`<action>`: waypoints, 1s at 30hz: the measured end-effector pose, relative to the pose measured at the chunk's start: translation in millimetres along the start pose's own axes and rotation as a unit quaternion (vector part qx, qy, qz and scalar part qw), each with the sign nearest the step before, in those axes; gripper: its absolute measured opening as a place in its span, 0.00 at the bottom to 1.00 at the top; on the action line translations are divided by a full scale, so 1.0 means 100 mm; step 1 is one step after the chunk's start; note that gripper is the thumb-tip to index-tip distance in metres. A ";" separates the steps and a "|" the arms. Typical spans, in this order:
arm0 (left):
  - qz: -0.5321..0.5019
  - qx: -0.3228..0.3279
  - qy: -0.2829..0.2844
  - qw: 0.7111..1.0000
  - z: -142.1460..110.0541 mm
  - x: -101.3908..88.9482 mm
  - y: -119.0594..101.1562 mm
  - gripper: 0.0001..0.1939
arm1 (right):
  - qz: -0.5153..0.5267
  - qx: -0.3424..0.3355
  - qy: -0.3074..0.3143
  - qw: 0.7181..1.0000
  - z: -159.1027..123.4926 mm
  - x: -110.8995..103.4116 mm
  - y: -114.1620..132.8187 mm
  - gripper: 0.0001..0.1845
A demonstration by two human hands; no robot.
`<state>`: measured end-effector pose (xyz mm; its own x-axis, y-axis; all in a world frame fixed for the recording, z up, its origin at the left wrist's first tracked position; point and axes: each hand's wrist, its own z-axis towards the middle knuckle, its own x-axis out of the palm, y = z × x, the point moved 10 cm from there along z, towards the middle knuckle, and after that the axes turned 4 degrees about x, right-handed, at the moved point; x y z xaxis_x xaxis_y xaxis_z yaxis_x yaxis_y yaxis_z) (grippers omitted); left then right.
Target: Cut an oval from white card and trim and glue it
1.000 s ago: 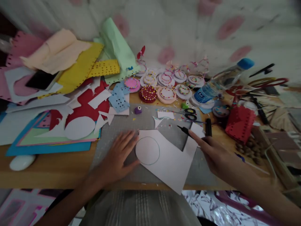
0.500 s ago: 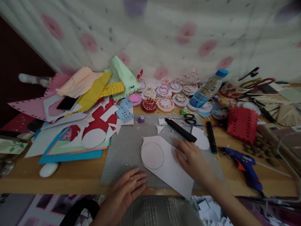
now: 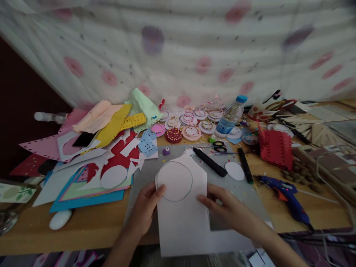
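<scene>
A white sheet of paper (image 3: 182, 222) with a circle drawn on it is held up over the front of the grey cutting mat (image 3: 239, 213). My left hand (image 3: 147, 205) pinches its left edge, thumb on top near the drawn circle. On the opposite edge, my right hand (image 3: 222, 202) grips the sheet between thumb and fingers. Beyond the paper lie a thick black pen-like tool (image 3: 210, 162), a white paper disc (image 3: 234, 171) and black-handled scissors (image 3: 219, 147).
Coloured sheets and paper scraps (image 3: 89, 193) are piled at the left. Small decorated discs (image 3: 174, 135) and a water bottle (image 3: 229, 116) stand at the back. A blue glue gun (image 3: 289, 193), its cable and a red perforated piece (image 3: 276, 150) are at the right.
Both hands have taken hold of the paper, which was lying on the mat, and lifted and turned it upright. The white disc near the black tool is now uncovered. The camera view has tilted up.
</scene>
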<state>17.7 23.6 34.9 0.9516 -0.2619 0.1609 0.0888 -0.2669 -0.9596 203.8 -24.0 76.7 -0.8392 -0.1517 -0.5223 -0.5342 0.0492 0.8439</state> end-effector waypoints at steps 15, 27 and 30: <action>-0.002 -0.158 0.028 0.987 -0.40 0.05 0.24 0.27 | 0.286 0.091 0.079 0.951 0.13 0.57 0.07 0.29; -0.062 -0.197 -0.049 0.977 -0.36 0.00 0.36 0.29 | 0.269 0.131 0.250 0.921 -0.02 0.81 -0.15 0.23; -0.050 -0.215 -0.014 0.975 -0.32 0.03 0.36 0.27 | 0.254 0.154 0.320 0.900 -0.16 0.91 -0.22 0.21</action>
<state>14.5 -17.1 8.3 0.9526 -0.1911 0.2368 0.0558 -0.6554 -0.7532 140.8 -54.6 12.6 -0.8048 -0.5649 0.1823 -0.1836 0.5289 0.8286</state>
